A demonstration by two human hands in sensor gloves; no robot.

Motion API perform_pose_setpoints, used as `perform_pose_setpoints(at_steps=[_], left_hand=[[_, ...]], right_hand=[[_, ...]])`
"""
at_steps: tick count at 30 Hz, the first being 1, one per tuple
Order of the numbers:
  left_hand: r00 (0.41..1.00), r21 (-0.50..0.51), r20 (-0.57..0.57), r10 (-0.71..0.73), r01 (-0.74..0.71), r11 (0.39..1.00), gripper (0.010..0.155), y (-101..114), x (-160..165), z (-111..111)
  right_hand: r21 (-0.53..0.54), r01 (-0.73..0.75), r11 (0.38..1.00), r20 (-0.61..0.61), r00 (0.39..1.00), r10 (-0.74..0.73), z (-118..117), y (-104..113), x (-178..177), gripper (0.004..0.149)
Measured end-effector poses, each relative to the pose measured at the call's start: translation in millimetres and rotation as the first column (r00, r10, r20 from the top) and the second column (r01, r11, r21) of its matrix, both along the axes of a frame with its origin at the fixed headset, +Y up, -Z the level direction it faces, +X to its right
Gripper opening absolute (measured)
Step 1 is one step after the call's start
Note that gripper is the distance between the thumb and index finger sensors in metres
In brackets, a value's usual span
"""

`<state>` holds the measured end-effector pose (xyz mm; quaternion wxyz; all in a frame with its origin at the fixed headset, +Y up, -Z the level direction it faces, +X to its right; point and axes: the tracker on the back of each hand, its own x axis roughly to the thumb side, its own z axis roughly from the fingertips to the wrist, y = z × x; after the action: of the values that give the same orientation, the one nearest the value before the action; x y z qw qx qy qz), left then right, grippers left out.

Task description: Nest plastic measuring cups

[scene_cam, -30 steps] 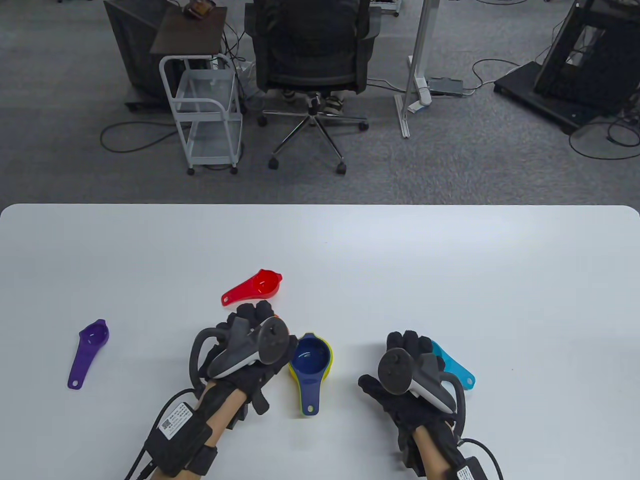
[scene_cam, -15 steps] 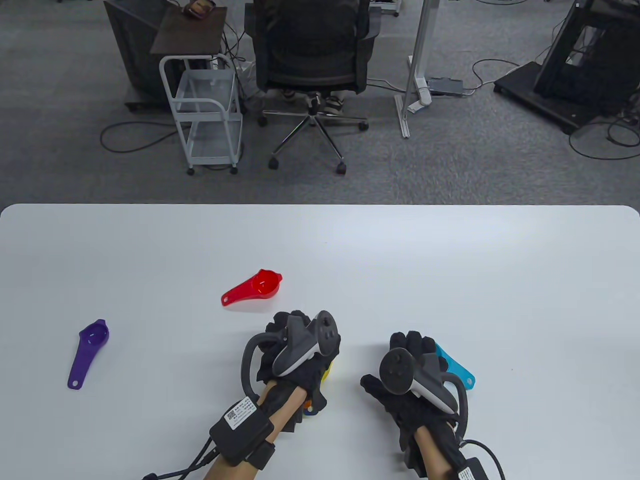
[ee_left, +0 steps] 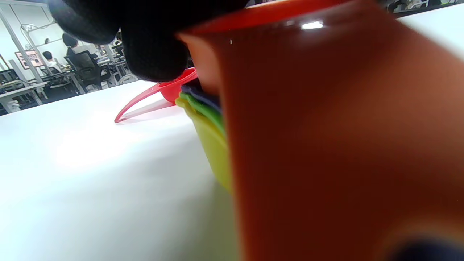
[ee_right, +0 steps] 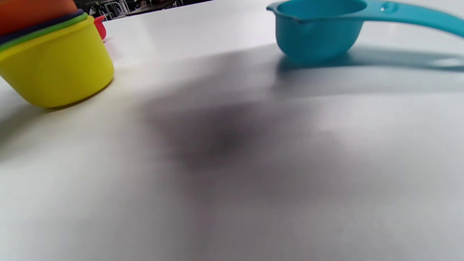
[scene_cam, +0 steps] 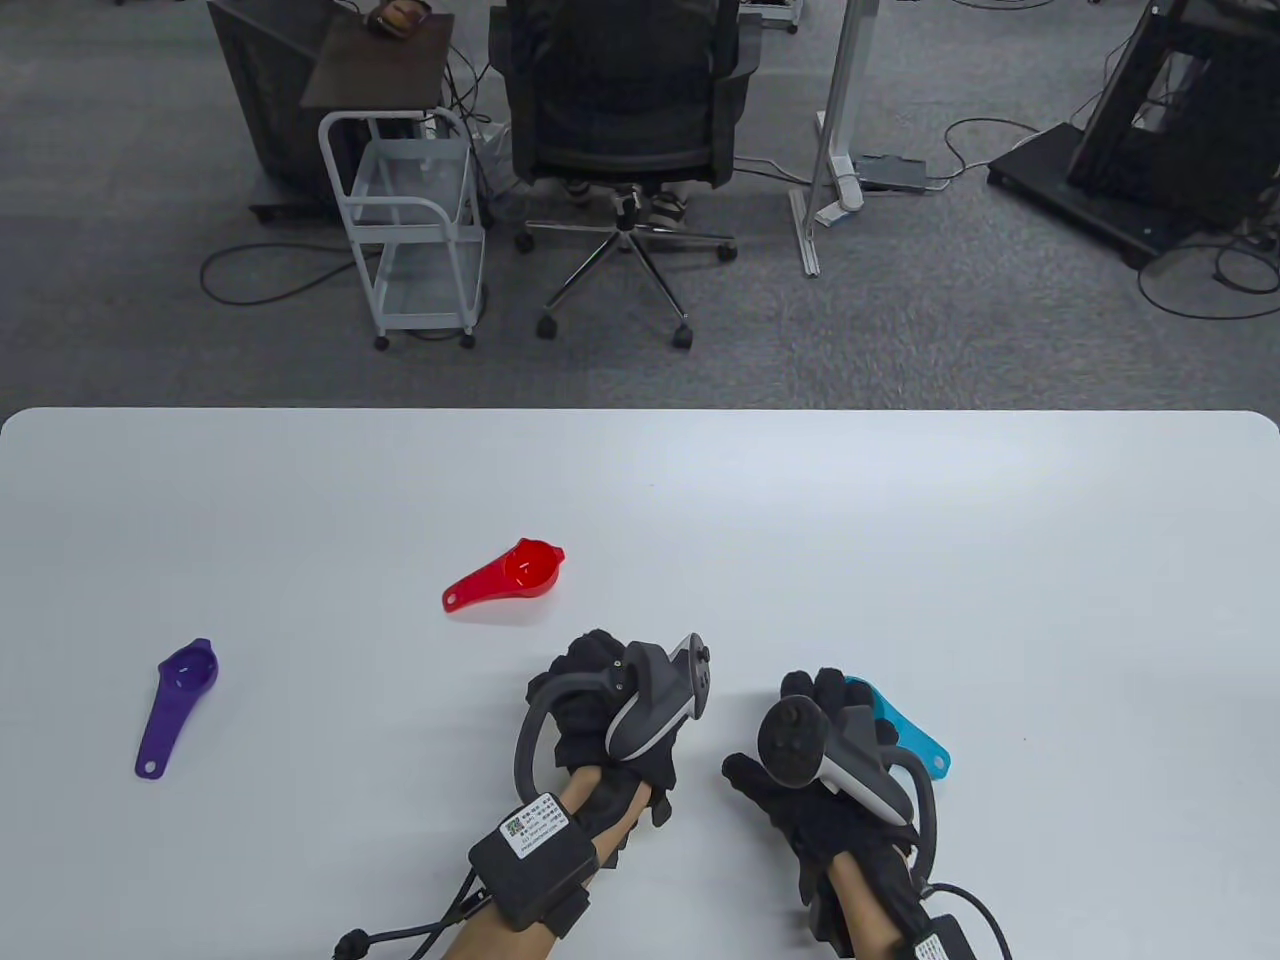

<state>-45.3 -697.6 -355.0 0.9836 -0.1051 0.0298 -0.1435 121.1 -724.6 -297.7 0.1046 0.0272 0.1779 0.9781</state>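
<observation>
My left hand (scene_cam: 600, 680) grips an orange cup (ee_left: 326, 127), its gloved fingers (ee_left: 152, 47) at the rim. The orange cup sits on top of the nested stack: a yellow cup (ee_right: 54, 69) with green and dark blue cups inside it. In the table view the left hand hides the stack. My right hand (scene_cam: 815, 700) hovers open and empty just near of a teal cup (ee_right: 319, 25), whose handle (scene_cam: 915, 740) sticks out to the right. A red cup (scene_cam: 520, 572) lies beyond the left hand. A purple cup (scene_cam: 185, 680) lies far left.
The white table (scene_cam: 900, 520) reaches to its far edge, with an office chair and a white cart on the floor beyond. The red cup also shows in the left wrist view (ee_left: 174, 88), just behind the stack.
My left hand has moved right with the orange cup and now covers the yellow stack, which was in plain view a second ago. My right hand has barely moved.
</observation>
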Motion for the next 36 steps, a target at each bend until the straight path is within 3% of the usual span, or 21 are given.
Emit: perform_pose_setpoints(at_steps=[11,21,23,26,29,33,36], left_hand=[[0.997,0.001,-0.012,-0.077,0.077,0.997,0.097,-5.4,2.2,-0.5],[0.997,-0.002,0.004,-0.072,0.072,0.997,0.099,-9.8,0.8,-0.9],[0.998,0.003,0.004,-0.058,0.058,0.998,0.102,-2.9,-4.0,1.4],[0.997,0.057,0.041,0.06,-0.062,0.996,0.101,28.1,-25.3,11.6],[0.957,0.02,0.256,0.137,-0.147,0.989,0.097,48.1,-59.8,23.1],[0.901,0.106,0.408,0.148,-0.208,0.972,0.097,45.9,-123.2,39.1],[0.905,0.093,0.368,0.212,-0.263,0.96,0.096,32.6,-167.6,47.3]], right_hand=[[-0.05,-0.003,0.999,-0.003,1.0,0.003,0.3,-1.3,-2.0,0.098],[-0.06,-0.002,0.998,-0.006,1.0,0.002,0.2,-1.9,-3.1,0.098],[-0.059,0.0,0.998,-0.008,1.0,-0.001,0.2,-1.7,-3.1,0.098],[-0.037,0.009,0.999,-0.007,1.0,-0.01,0.9,1.4,-2.2,0.098],[-0.021,0.009,1.0,-0.005,1.0,-0.009,1.5,3.2,-1.7,0.098],[0.025,-0.007,1.0,0.007,1.0,0.006,1.8,6.9,0.1,0.097],[0.083,-0.021,0.996,0.031,0.999,0.018,1.7,10.5,4.2,0.094]])
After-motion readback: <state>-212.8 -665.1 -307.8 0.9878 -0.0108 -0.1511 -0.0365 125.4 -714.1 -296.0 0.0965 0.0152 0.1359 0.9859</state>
